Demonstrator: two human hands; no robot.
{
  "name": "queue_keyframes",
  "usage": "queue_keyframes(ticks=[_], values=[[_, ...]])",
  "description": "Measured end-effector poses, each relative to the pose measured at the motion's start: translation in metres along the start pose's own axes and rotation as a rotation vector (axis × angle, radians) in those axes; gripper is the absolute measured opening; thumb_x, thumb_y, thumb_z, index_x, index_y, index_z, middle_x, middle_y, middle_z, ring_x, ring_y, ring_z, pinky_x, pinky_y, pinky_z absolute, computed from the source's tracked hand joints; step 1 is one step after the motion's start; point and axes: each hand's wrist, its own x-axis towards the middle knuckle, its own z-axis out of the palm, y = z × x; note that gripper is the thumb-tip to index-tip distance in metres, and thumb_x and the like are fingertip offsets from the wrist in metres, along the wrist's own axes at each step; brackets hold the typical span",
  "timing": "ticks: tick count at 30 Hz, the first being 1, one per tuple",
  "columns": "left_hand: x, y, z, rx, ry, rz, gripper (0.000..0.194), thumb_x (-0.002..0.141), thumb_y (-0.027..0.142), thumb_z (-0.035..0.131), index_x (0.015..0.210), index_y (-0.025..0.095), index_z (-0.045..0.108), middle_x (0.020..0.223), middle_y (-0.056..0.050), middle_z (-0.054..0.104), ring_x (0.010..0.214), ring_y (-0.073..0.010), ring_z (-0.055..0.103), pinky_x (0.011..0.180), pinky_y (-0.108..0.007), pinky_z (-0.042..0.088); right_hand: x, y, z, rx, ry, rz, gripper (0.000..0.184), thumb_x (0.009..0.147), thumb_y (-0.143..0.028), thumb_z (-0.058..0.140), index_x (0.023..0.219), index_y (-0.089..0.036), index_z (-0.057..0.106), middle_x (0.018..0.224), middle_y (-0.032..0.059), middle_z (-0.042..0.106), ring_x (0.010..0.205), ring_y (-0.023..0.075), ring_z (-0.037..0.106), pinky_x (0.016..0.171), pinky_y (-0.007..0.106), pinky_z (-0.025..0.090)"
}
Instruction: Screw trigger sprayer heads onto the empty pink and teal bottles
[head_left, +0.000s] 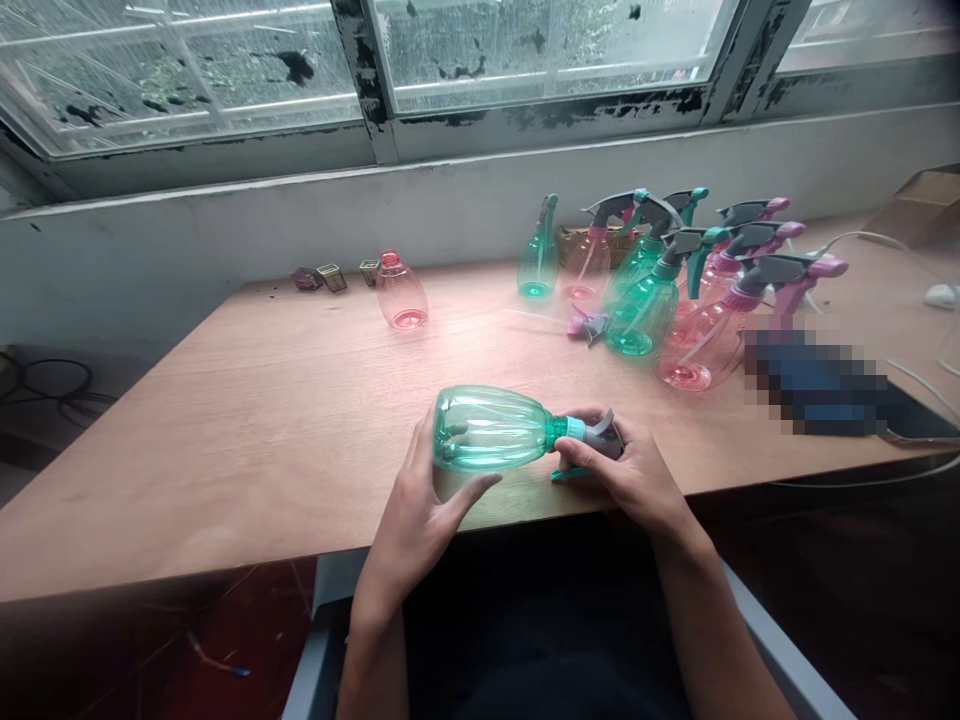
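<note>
A clear green spray bottle [491, 428] lies sideways above the near part of the table, its base to the left and its nozzle head to the right. Around its base is my left hand [420, 505], fingers partly hidden behind it and thumb stretched out below. My right hand [626, 470] is closed on the grey spray head [604, 436], thumb close to the light-blue collar [574, 429]. Below the neck a teal trigger [570, 474] shows, partly covered by the right hand.
A pink bottle without a head [402, 292] stands at the back, beside small boxes [331, 278]. Several green and pink spray bottles [641, 310] crowd the right side. Near them lie a loose pink-and-grey spray head [588, 325], a blurred-out dark object [817, 380] and white cables [926, 400].
</note>
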Motion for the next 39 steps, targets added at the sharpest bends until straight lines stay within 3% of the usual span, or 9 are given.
queue_keyframes(ticks=[21, 29, 36, 39], values=[[0.0004, -0.0011, -0.0002, 0.009, -0.002, 0.018, 0.089, 0.095, 0.046, 0.078, 0.168, 0.038, 0.028, 0.157, -0.011, 0.057, 0.144, -0.0337, 0.059, 0.124, -0.057, 0.046, -0.0009, -0.0018, 0.0001, -0.023, 0.004, 0.013, 0.038, 0.083, -0.048, 0.092, 0.104, -0.021, 0.075, 0.075, -0.0001, 0.073, 0.068, 0.0192, 0.074, 0.067, 0.03, 0.068], [0.0002, 0.0006, -0.0004, -0.011, -0.003, -0.011, 0.076, 0.095, 0.047, 0.078, 0.16, 0.033, 0.042, 0.151, -0.01, 0.061, 0.138, -0.0314, 0.064, 0.122, -0.054, 0.048, -0.0001, 0.0008, -0.0008, -0.015, -0.015, 0.007, 0.038, 0.084, -0.048, 0.092, 0.104, -0.021, 0.074, 0.075, -0.0012, 0.074, 0.07, 0.0194, 0.074, 0.07, 0.031, 0.068], [-0.0004, 0.0007, -0.0002, 0.008, 0.002, -0.011, 0.082, 0.095, 0.047, 0.078, 0.164, 0.033, 0.036, 0.153, -0.011, 0.06, 0.14, -0.0326, 0.062, 0.123, -0.055, 0.047, -0.0003, 0.0012, -0.0013, -0.039, -0.019, -0.006, 0.037, 0.085, -0.048, 0.09, 0.105, -0.022, 0.073, 0.075, -0.0009, 0.074, 0.069, 0.0208, 0.076, 0.07, 0.032, 0.067], [-0.0006, 0.0003, -0.0003, 0.005, 0.002, -0.005, 0.071, 0.095, 0.046, 0.078, 0.156, 0.031, 0.046, 0.152, -0.01, 0.06, 0.141, -0.0327, 0.062, 0.123, -0.055, 0.048, -0.0001, 0.0012, -0.0015, -0.057, -0.013, -0.005, 0.038, 0.085, -0.049, 0.09, 0.105, -0.021, 0.073, 0.075, -0.0001, 0.074, 0.069, 0.0223, 0.077, 0.07, 0.034, 0.067]])
